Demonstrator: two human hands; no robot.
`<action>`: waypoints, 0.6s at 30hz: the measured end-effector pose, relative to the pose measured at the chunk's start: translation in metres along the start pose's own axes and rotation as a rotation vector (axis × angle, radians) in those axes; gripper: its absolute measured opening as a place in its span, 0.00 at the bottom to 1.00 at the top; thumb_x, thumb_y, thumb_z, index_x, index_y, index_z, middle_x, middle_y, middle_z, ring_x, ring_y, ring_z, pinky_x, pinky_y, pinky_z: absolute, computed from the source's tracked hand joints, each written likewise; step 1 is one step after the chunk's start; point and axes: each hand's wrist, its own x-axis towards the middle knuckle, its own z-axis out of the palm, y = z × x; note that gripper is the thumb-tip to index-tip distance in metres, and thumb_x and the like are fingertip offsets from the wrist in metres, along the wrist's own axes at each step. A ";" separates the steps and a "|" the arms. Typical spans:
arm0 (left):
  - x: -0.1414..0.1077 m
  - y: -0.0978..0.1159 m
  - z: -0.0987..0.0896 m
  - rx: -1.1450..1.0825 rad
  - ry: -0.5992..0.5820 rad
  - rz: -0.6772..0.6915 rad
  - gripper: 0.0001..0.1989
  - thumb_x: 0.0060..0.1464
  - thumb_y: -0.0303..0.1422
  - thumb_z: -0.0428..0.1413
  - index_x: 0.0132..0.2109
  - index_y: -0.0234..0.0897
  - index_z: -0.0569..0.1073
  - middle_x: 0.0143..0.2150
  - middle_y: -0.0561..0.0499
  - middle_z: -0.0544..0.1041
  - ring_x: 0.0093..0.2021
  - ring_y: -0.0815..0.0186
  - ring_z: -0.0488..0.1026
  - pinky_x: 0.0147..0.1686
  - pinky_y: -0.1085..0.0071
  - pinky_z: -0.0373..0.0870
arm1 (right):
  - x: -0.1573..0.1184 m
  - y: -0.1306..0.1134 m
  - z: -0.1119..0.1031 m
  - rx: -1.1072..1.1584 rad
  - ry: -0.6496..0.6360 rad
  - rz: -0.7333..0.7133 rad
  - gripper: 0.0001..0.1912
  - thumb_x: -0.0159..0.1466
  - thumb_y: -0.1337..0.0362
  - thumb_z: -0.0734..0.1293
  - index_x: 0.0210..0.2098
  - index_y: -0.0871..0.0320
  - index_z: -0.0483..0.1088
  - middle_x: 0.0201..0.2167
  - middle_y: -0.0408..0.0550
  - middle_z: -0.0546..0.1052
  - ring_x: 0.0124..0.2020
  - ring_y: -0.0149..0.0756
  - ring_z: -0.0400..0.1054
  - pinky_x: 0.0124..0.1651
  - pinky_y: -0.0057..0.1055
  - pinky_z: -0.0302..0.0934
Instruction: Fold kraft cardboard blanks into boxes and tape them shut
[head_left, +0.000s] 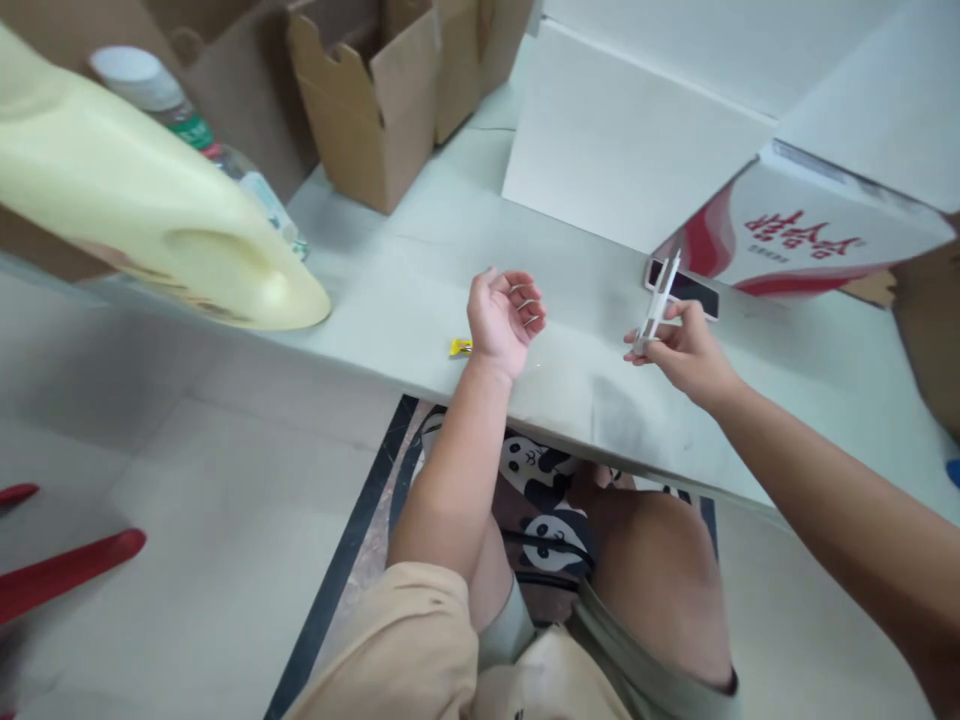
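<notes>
Above the pale table (405,290), my right hand (686,355) grips a slim white tool (660,300) with two narrow prongs pointing up and away. Behind the tool, a phone (694,295) with a dark screen lies flat near the printed box. My left hand (502,315) is raised near the table's front edge, palm turned inward, fingers loosely curled and apart, with nothing in it. Just left of its wrist rests a small yellow wrapped packet (460,347), partly hidden by the wrist.
A white box with red print (795,235) stands at the right, its white flap (592,140) spread leftward. Cardboard boxes (367,120) stand at the back. A large pale yellow bottle (150,190) and a clear bottle with a white cap (139,75) are at upper left.
</notes>
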 end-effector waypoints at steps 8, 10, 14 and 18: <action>-0.006 0.029 -0.023 -0.034 -0.089 -0.006 0.19 0.61 0.47 0.49 0.36 0.36 0.74 0.28 0.52 0.74 0.24 0.71 0.72 0.26 0.74 0.66 | 0.092 -0.088 0.128 0.343 -0.172 -0.122 0.15 0.52 0.69 0.68 0.31 0.52 0.57 0.26 0.37 0.68 0.32 0.30 0.72 0.38 0.30 0.65; -0.007 0.035 -0.025 -0.049 -0.092 -0.015 0.19 0.62 0.46 0.48 0.36 0.36 0.73 0.27 0.52 0.73 0.24 0.72 0.71 0.26 0.75 0.65 | 0.116 -0.116 0.161 0.321 -0.136 -0.163 0.13 0.59 0.66 0.66 0.27 0.53 0.55 0.20 0.36 0.61 0.25 0.27 0.65 0.33 0.29 0.61; -0.008 0.049 -0.023 -0.106 -0.012 -0.011 0.18 0.62 0.45 0.47 0.37 0.36 0.73 0.27 0.53 0.73 0.24 0.72 0.70 0.25 0.76 0.64 | 0.153 -0.179 0.222 0.160 -0.036 -0.250 0.08 0.68 0.66 0.57 0.37 0.56 0.66 0.15 0.33 0.57 0.17 0.27 0.57 0.26 0.27 0.56; -0.004 0.057 -0.018 -0.136 0.064 -0.052 0.18 0.62 0.46 0.48 0.39 0.35 0.74 0.28 0.53 0.73 0.24 0.72 0.70 0.25 0.76 0.63 | 0.179 -0.222 0.246 -0.183 -0.122 -0.465 0.25 0.67 0.70 0.58 0.63 0.52 0.58 0.29 0.36 0.72 0.29 0.31 0.70 0.41 0.38 0.68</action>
